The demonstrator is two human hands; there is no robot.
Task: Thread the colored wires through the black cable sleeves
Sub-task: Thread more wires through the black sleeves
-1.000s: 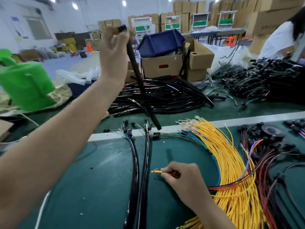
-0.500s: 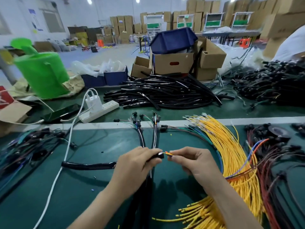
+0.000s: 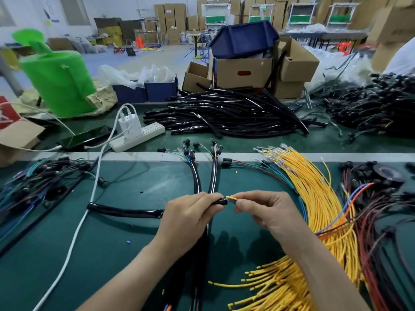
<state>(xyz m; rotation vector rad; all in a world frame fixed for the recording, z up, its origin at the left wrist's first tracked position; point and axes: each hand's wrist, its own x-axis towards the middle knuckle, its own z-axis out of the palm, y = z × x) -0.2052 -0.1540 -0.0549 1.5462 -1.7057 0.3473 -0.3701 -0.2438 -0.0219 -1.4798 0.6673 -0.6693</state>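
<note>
The insertion step is in hand. The left hand [image 3: 190, 217] has its fingers [image 3: 207, 198] curled round the black cable sleeve [image 3: 125, 212] at its mouth. The right hand [image 3: 270, 212] pinches the colored wires [image 3: 231, 197], whose tips are just beside that mouth. The next move likely calls for a straight, steady push inward.

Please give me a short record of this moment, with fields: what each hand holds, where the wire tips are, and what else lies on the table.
Left hand: grips the open end of a black sleeve, which lies leftward on the green table
Right hand: pinches coloured wire tips
Wire tips: at the sleeve's mouth; whether inside, cannot tell
Nearby: yellow wires right, sleeve pile behind
</note>
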